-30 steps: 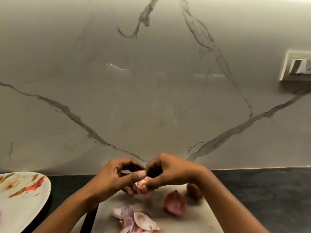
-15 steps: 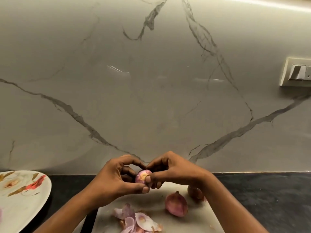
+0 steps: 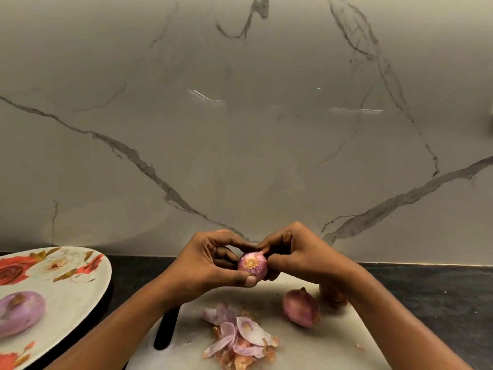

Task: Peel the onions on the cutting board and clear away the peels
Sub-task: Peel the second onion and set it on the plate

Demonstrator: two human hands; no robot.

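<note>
One onion [image 3: 252, 265], pinched by left hand [image 3: 205, 265], right hand [image 3: 301, 259]

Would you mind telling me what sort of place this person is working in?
Most likely a home kitchen: a dark countertop against a marble-look backsplash, a white cutting board with onion peels on it, and a floral plate beside it. The left hand and right hand hold an onion over the board.

Dim, soft focus, wide-angle edge curvature
</note>
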